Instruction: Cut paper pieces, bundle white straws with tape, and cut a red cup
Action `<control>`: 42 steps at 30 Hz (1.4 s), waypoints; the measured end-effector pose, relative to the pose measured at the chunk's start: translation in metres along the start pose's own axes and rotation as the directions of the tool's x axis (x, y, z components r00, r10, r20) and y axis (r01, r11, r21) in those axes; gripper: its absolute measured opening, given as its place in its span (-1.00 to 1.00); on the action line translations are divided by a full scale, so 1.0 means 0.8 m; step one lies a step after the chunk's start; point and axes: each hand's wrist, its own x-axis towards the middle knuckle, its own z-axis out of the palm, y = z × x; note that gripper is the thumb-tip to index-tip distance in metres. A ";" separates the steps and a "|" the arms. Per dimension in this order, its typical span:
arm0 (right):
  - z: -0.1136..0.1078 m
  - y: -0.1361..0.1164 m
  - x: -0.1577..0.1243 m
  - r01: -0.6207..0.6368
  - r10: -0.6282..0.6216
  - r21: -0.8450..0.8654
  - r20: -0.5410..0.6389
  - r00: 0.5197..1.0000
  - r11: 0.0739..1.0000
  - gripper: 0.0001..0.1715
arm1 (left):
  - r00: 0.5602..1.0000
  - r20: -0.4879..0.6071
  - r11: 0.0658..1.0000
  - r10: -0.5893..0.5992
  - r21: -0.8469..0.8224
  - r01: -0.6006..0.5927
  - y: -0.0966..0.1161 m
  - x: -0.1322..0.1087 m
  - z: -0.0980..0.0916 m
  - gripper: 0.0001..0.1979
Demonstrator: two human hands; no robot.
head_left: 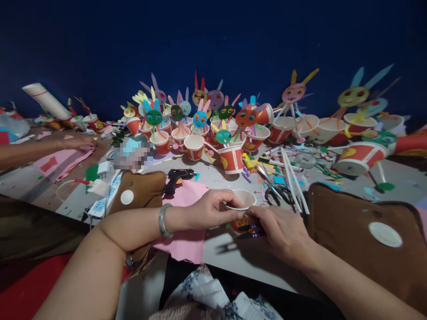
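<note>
A red and white paper cup (245,200) stands in front of me, its open top facing up. Closed around its left side is my left hand (216,208), thumb outside and fingers at the rim. My right hand (283,229) is closed at the cup's right side. Under its fingers shows a small dark and purple item (255,230), mostly hidden, so its kind is unclear. A pronged shadow falls on the table below. Pink paper (191,242) lies beneath my left forearm.
A black glue gun (178,178) rests behind the pink paper. Scissors (276,191), white sticks (293,178) and markers lie right of the cup. Many cups with paper rabbit heads (200,119) line the back. Brown cushions (360,231) flank me; another person's hand (78,143) is left.
</note>
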 end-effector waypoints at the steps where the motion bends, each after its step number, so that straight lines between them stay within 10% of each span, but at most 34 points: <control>1: 0.000 -0.001 0.000 -0.001 0.001 -0.007 -0.003 1.000 1.000 -0.81 | 1.000 0.006 0.999 0.028 0.035 -0.028 -0.001 0.000 -0.001 -0.60; 12: 0.000 -0.004 -0.001 -0.013 0.013 0.008 -0.003 1.000 1.000 -0.85 | 0.979 0.037 0.880 0.202 0.433 -0.198 0.007 -0.003 -0.001 -0.78; 42: 0.003 -0.003 -0.001 0.022 -0.022 -0.019 -0.013 1.000 1.000 -0.82 | 0.998 -0.053 0.999 -0.027 0.015 0.028 0.001 0.001 -0.003 -0.66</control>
